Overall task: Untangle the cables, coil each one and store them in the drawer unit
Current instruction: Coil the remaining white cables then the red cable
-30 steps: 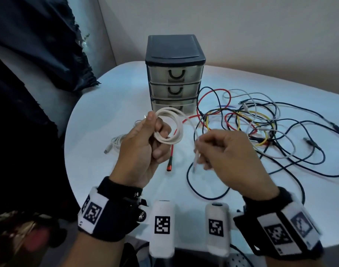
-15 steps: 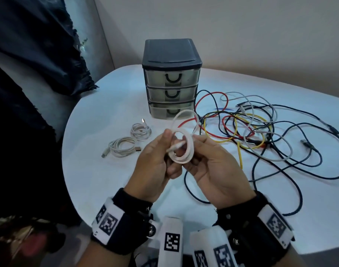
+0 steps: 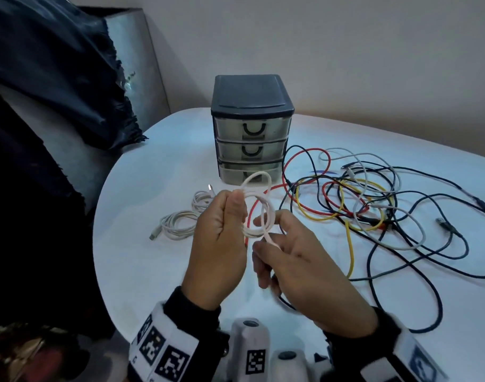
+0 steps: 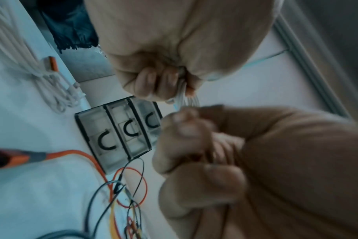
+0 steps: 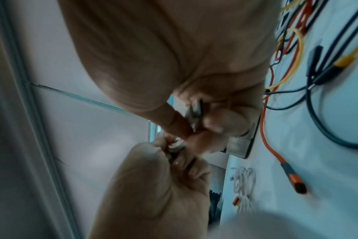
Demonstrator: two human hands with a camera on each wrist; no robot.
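White cable [image 3: 259, 209], wound into several loops, is being held above the table [image 3: 142, 260] between both hands. The left hand [image 3: 219, 244] is gripping one side of the coil, its fingers curled and its thumb pressing the strands at the top. The right hand [image 3: 302, 268] is pinching the loose end of the same cable where it is crossing the coil, its other fingers loosely curled below. Beyond the hands, the drawer unit [image 3: 252, 128] is standing on the table with all three drawers closed; in the head view the top loop of the coil is overlapping its lowest drawer. Ahead and to the left of the left hand, two coiled white cables [image 3: 180, 221] are lying on the table beside each other. To the right of the right hand, the tangle of cables [image 3: 368, 205] in red, yellow, grey and dark colours is spreading across the table. The orange connector [image 4: 8, 159] of one cable is lying below the hands.
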